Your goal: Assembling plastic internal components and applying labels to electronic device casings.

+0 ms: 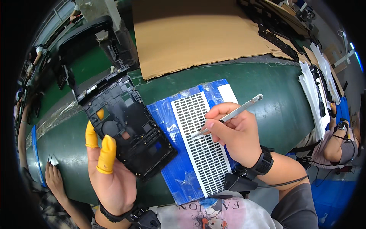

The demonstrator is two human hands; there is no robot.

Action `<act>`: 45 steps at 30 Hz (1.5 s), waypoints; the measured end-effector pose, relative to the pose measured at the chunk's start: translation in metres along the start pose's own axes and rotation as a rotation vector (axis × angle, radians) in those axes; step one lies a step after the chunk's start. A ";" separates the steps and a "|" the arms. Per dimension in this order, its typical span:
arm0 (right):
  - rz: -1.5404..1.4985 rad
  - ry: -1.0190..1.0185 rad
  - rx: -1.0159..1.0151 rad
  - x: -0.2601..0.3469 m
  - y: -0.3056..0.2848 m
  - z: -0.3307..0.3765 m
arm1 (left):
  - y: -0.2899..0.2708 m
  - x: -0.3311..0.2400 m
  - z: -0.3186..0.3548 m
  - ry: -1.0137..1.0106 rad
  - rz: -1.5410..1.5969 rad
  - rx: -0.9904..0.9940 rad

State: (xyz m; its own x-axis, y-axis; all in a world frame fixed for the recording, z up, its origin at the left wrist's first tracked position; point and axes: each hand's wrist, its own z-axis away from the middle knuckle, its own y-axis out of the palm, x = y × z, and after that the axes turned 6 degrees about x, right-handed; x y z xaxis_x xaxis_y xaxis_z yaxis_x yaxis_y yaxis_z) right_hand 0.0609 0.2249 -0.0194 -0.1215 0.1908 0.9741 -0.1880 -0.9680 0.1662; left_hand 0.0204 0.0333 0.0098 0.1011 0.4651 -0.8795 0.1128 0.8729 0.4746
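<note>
- The left hand [110, 179], with yellow rubber finger cots on two fingers, is closed around the lower left edge of a black moulded plastic frame [127, 126], a flat rectangular part full of ribs, clips and cut-outs; a third yellow fingertip shows through one opening.
- The frame sits tilted over the green work surface [282, 99], its lower corner overlapping the blue plastic sheet [171, 160].
- The right hand [232, 131] pinches a pair of slim silver metal tweezers [232, 113] between thumb and fingers, clamped shut on them; a black wrist strap with a cable circles the wrist.
- The tweezer tips touch the white backing sheet [200, 145], a long rectangle carrying rows of small dark rectangular stickers; whether a sticker is caught in the tips is too small to tell.
- That white sheet lies on the glossy, crinkled blue sheet, just right of the frame.
- A large flat sheet of brown corrugated cardboard [198, 34] lies behind on the green surface.
- More black plastic frames [91, 42] stand at the upper left.
- Stacks of white sheets [314, 95] rest at the right edge.
- Another person's hand [55, 179] lies at the lower left, and another person's arm [337, 143] at the right.
</note>
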 end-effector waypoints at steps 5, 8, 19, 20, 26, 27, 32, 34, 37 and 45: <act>0.045 0.014 -0.003 0.003 0.001 0.000 | 0.002 0.001 0.000 0.013 0.064 0.028; -0.067 -0.013 0.044 0.006 -0.004 0.003 | -0.004 0.006 0.000 -0.005 0.096 0.072; -0.181 -0.068 0.252 0.029 0.033 0.025 | 0.002 0.007 0.010 -0.372 0.333 0.176; -0.182 -0.063 0.261 0.024 0.033 0.023 | 0.001 0.009 0.009 -0.345 0.292 0.193; -0.250 -0.100 0.225 0.015 0.038 0.023 | -0.003 0.010 0.011 -0.317 0.279 0.214; -0.208 -0.094 0.205 0.017 0.039 0.023 | -0.002 0.009 0.011 -0.324 0.282 0.206; -0.151 -0.087 0.193 0.018 0.041 0.022 | -0.002 0.010 0.010 -0.325 0.249 0.192; -0.126 -0.086 0.193 0.017 0.041 0.021 | -0.001 0.010 0.011 -0.325 0.247 0.191; -0.115 -0.086 0.191 0.017 0.040 0.021 | 0.000 0.010 0.011 -0.316 0.265 0.192; -0.176 -0.117 0.239 0.014 0.036 0.022 | -0.001 0.011 0.010 -0.318 0.279 0.191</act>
State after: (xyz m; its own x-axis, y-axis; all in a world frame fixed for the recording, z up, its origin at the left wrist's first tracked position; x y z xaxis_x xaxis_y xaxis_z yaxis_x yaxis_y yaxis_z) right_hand 0.0733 0.1888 0.0038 0.0077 0.3523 0.9359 0.0395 -0.9353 0.3518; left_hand 0.0316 0.0361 0.0001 0.4487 0.5840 -0.6765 0.2154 0.6640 0.7160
